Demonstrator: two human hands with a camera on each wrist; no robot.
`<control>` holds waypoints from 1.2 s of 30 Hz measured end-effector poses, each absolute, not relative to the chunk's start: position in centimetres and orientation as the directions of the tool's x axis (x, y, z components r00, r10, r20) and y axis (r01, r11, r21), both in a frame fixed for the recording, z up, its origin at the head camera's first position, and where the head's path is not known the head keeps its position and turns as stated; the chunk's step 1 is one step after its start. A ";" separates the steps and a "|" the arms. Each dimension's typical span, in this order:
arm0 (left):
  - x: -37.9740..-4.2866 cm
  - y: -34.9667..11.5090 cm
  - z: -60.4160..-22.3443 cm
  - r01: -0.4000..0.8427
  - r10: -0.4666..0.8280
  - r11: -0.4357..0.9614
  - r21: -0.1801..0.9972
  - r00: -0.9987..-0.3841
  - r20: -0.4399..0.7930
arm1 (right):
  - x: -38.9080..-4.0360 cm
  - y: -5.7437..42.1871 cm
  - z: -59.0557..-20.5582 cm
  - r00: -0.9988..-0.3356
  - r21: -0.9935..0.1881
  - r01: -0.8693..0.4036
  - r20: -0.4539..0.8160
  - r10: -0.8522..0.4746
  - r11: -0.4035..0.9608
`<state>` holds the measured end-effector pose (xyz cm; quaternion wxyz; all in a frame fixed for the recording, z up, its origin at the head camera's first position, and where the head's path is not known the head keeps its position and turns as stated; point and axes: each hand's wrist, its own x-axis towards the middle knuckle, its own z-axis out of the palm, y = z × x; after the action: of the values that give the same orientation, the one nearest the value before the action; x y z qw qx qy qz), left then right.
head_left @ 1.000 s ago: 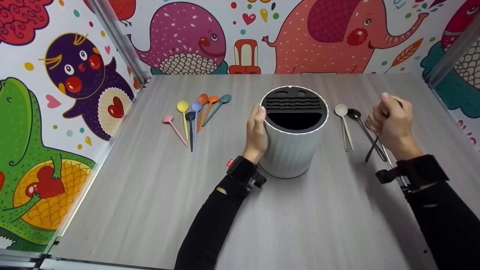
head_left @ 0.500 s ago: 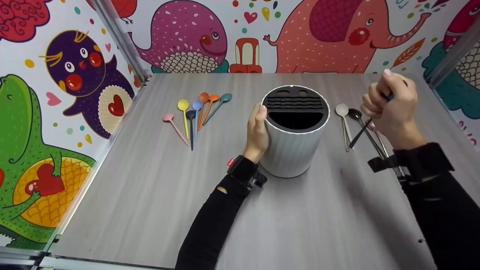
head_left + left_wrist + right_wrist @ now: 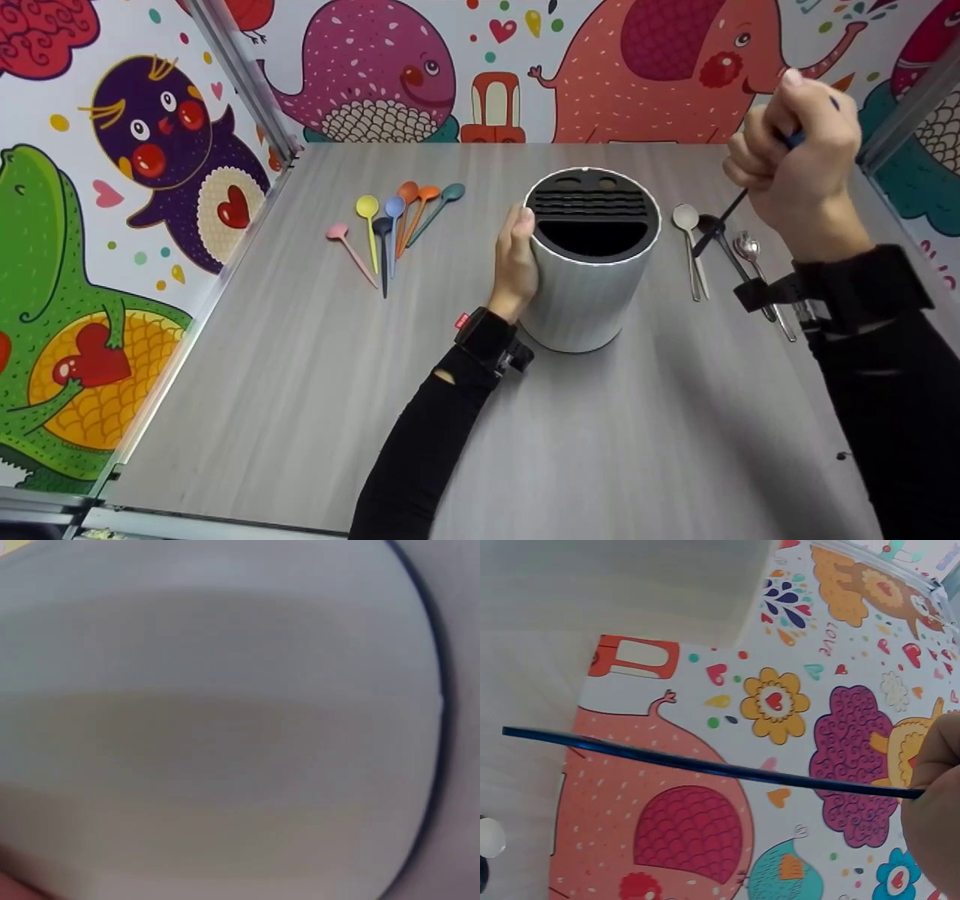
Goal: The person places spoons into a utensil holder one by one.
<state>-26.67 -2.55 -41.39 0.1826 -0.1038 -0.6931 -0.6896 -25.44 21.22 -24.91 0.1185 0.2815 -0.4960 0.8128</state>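
Note:
My left hand (image 3: 515,262) grips the left side of a pale grey, ribbed utensil holder (image 3: 581,307), thumb near its rim and the other fingers mostly hidden. The holder stands upright and has a black lid (image 3: 589,210) with slots and a wide opening; its wall (image 3: 225,735) fills most of the left wrist view. Raised at the right, my right hand (image 3: 802,157) is curled round a dark blue metal spoon (image 3: 705,765). The spoon's thin handle points down and left in the head view, and its bowl is hidden in the fist.
Right of the holder lie a white spoon (image 3: 685,217), a black spoon (image 3: 709,225) and a silver spoon (image 3: 748,246). Several coloured spoons, including a yellow spoon (image 3: 367,206) and a pink spoon (image 3: 338,232), lie at the left. Printed panels enclose the table's back and sides.
My right hand has risen up and away from the table with the dark blue spoon, uncovering the silver spoon. My left hand and the utensil holder have stayed in place.

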 end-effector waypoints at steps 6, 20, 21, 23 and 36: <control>-26.8 -2.7 -41.4 0.395 -0.107 0.017 0.919 -0.913 0.394 | -25.2 20.4 -23.2 -0.791 -0.704 -0.488 0.606 -0.079 -0.516; -26.9 -2.9 -41.1 0.411 -0.111 0.004 0.912 -0.906 0.409 | -24.5 18.4 -20.1 -0.789 -0.656 -0.411 0.604 -0.112 -0.633; -26.9 -2.8 -41.1 0.413 -0.111 0.002 0.911 -0.905 0.411 | -24.4 18.3 -20.0 -0.792 -0.654 -0.403 0.600 -0.113 -0.640; -27.0 -2.8 -41.1 0.418 -0.109 -0.003 0.908 -0.903 0.415 | -24.4 18.2 -19.8 -0.801 -0.647 -0.377 0.587 -0.118 -0.663; -26.7 -2.6 -41.5 0.396 -0.101 -0.004 0.918 -0.914 0.394 | -24.4 16.4 -22.0 -0.812 -0.679 -0.350 0.563 -0.152 -0.645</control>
<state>-26.75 -2.60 -41.48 0.1775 -0.1079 -0.6831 -0.7002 -24.45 16.39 -22.02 0.0580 0.3009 -0.4173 0.8555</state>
